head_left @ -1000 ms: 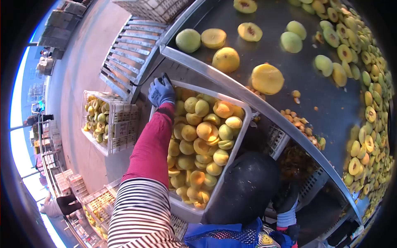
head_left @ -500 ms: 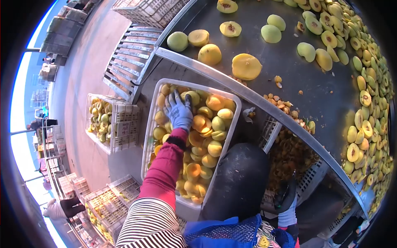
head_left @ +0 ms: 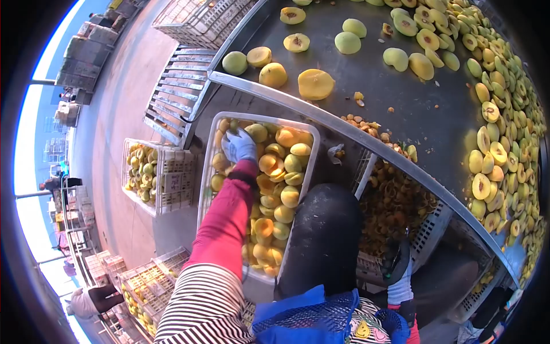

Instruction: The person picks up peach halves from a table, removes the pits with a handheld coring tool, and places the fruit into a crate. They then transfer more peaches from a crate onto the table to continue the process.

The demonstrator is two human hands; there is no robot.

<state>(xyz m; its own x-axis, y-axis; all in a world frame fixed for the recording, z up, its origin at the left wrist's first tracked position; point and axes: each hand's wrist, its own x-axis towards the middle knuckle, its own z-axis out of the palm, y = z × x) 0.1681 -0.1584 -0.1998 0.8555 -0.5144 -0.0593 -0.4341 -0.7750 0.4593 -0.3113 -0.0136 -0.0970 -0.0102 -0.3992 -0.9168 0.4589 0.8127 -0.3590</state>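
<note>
My left hand (head_left: 238, 146), in a grey-blue glove, reaches into a white plastic crate (head_left: 314, 155) of yellow-green peach halves (head_left: 263, 227). It touches the fruit near the crate's far left corner. Its fingers point down among the peaches and are partly hidden, so their grip does not show. Low on the right, my right hand (head_left: 396, 265), in a dark-palmed glove, is closed beside my knee. A small shiny tip sticks up from it, too small to name. Behind that hand stands a crate of brownish fruit scraps (head_left: 389, 209).
A metal-rimmed dark table (head_left: 366, 86) curves along the right, bearing loose peach halves and a large heap (head_left: 504, 149). To the left, a filled crate (head_left: 175, 178) stands on the floor near a slatted metal rack (head_left: 179, 86). Further crates (head_left: 152, 289) and people are beyond.
My left hand has shifted slightly left, its spread fingers now dipping down among the peaches. The whole view has moved a little. My right hand stays closed by my knee.
</note>
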